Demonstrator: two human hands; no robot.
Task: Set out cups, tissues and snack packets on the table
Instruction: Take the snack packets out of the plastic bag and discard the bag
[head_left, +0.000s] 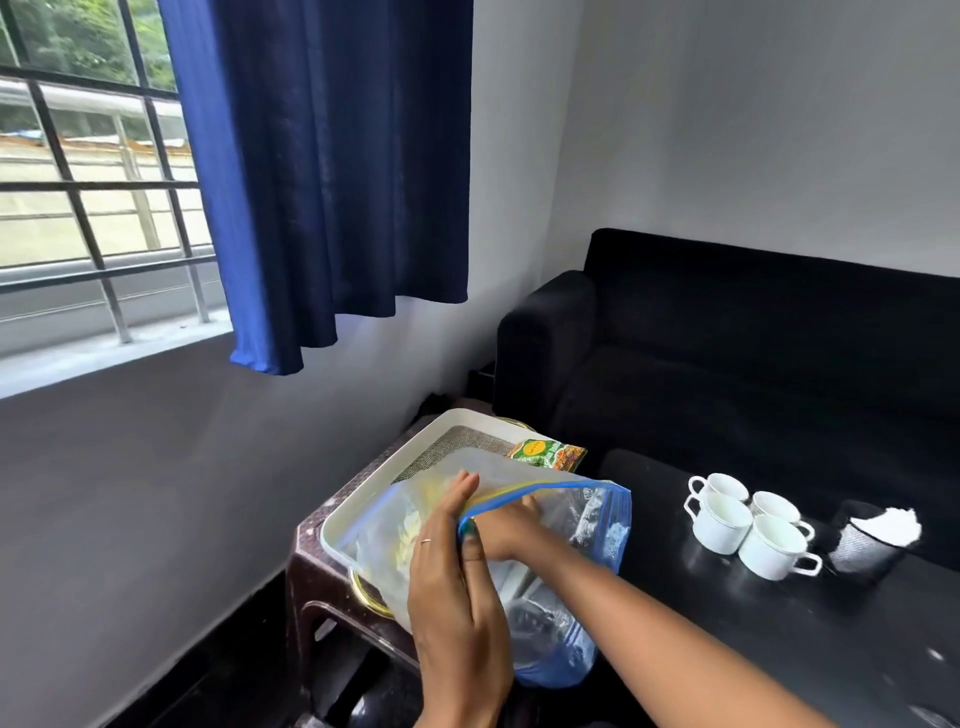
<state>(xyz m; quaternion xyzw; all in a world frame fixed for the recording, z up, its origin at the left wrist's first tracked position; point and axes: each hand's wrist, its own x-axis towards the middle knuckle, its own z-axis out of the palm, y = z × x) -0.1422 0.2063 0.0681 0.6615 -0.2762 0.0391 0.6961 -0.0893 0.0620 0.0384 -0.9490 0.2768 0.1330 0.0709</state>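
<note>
A clear zip bag (597, 525) with blue edges stands open over the near end of a white tray (467, 415). My left hand (457, 582) pinches the bag's rim between thumb and fingers. Reaching inside the bag, my right hand (511, 525) is blurred by the plastic, and its grasp is hidden. Yellowish contents show through the bag's left side. A green snack packet (548, 453) lies at the tray's far right. Several white cups (748, 525) stand grouped on the black table (779, 649), with a dark holder of white tissues (872, 535) to their right.
The tray rests on a brown plastic stool (311, 571) left of the table. A black sofa (727, 364) runs behind the table. A window with a blue curtain (322, 182) fills the wall on the left.
</note>
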